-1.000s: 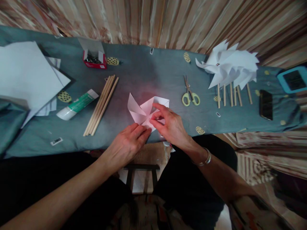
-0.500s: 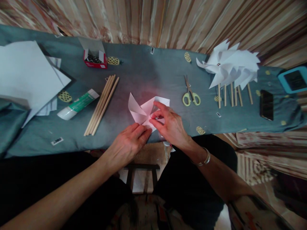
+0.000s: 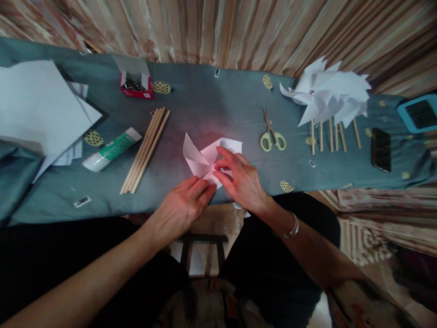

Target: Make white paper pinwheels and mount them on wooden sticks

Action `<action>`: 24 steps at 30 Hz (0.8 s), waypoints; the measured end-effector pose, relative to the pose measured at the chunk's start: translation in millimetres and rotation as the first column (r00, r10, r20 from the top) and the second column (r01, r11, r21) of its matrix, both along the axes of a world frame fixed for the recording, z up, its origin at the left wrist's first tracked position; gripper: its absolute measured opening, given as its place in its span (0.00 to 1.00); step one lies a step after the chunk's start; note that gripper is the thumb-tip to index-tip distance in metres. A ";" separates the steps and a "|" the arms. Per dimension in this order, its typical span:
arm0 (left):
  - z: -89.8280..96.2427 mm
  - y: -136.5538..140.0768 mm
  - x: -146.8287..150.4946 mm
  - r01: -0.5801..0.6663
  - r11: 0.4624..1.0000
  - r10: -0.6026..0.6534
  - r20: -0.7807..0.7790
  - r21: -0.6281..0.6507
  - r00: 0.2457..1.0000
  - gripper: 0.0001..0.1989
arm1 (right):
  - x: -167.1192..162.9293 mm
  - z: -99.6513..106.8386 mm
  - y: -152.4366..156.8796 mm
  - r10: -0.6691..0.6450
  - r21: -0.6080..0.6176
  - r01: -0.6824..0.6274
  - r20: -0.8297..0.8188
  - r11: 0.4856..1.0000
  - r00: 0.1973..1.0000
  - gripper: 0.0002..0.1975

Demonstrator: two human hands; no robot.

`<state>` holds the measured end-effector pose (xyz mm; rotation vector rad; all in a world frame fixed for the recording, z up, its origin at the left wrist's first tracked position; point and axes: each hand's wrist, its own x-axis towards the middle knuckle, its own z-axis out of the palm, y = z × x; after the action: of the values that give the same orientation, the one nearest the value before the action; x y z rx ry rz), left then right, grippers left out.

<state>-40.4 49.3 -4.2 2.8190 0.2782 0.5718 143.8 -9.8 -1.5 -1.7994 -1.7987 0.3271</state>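
Note:
A white paper pinwheel (image 3: pixel 195 155), with one blade standing up at its left, lies at the table's front edge. My left hand (image 3: pixel 187 197) grips its lower edge, thumb and fingers closed on the paper. My right hand (image 3: pixel 241 175) has its thumb and index finger bent together at the pinwheel's centre, pressing a folded part there; anything small between the fingertips is hidden. To the left of the hands lie several wooden sticks (image 3: pixel 145 152). Scissors (image 3: pixel 272 136) with pale green handles rest to the right.
A green-and-white glue tube (image 3: pixel 112 149) lies beside white paper sheets (image 3: pixel 44 105). Behind stands an open red box (image 3: pixel 136 86) of small dark metal pieces. Several pinwheels on sticks (image 3: pixel 327 91) are stacked at right, near a phone (image 3: pixel 381 149) and a blue-framed device (image 3: pixel 419 114).
Almost nothing differs. The fingers of my right hand have shifted very slightly at the pinwheel's centre; my left hand keeps its hold.

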 end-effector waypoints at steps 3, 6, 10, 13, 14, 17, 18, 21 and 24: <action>-0.1 0.0 -0.1 0.003 1.000 -0.003 0.011 0.008 1.000 0.12 | 0.4 0.8 -0.4 -0.002 -0.006 0.002 -0.003 1.000 1.000 0.21; 0.5 0.2 -0.2 0.001 1.000 -0.002 0.012 0.011 1.000 0.12 | 0.4 1.6 -0.4 -0.001 -0.019 0.001 -0.011 1.000 1.000 0.21; 2.2 0.0 -0.9 -0.008 1.000 0.008 -0.009 -0.007 1.000 0.12 | -0.4 1.6 0.2 0.005 -0.026 -0.005 -0.012 1.000 1.000 0.22; 2.5 -0.4 -1.7 0.003 1.000 -0.004 -0.008 -0.018 1.000 0.12 | -1.2 1.1 0.5 0.012 -0.012 -0.013 -0.003 1.000 1.000 0.22; 2.3 -0.5 -2.0 0.005 1.000 -0.005 -0.010 -0.022 1.000 0.12 | -1.4 1.0 0.6 0.014 -0.010 -0.014 -0.002 1.000 1.000 0.22; 1.7 -0.6 -2.4 -0.003 1.000 0.002 -0.022 -0.030 1.000 0.13 | -1.6 0.4 0.2 0.020 -0.021 -0.020 0.004 1.000 1.000 0.22; 1.6 -0.5 -2.3 -0.006 0.999 0.005 -0.025 -0.032 1.000 0.13 | -1.6 0.2 0.0 0.021 -0.025 -0.021 0.009 0.999 1.000 0.22; 1.8 -0.1 -1.9 -0.003 1.000 0.003 -0.024 -0.022 1.000 0.13 | -1.4 -0.7 -0.9 0.035 -0.021 -0.034 0.041 0.999 0.999 0.22; 1.9 0.2 -1.7 0.000 1.000 0.000 -0.024 -0.009 1.000 0.13 | -2.9 -1.1 -2.9 0.072 -0.025 -0.069 0.120 0.997 0.990 0.21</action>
<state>-42.1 49.5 -2.3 2.8190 0.2850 0.5364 140.9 -12.7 -2.6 -1.8073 -1.9526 0.2697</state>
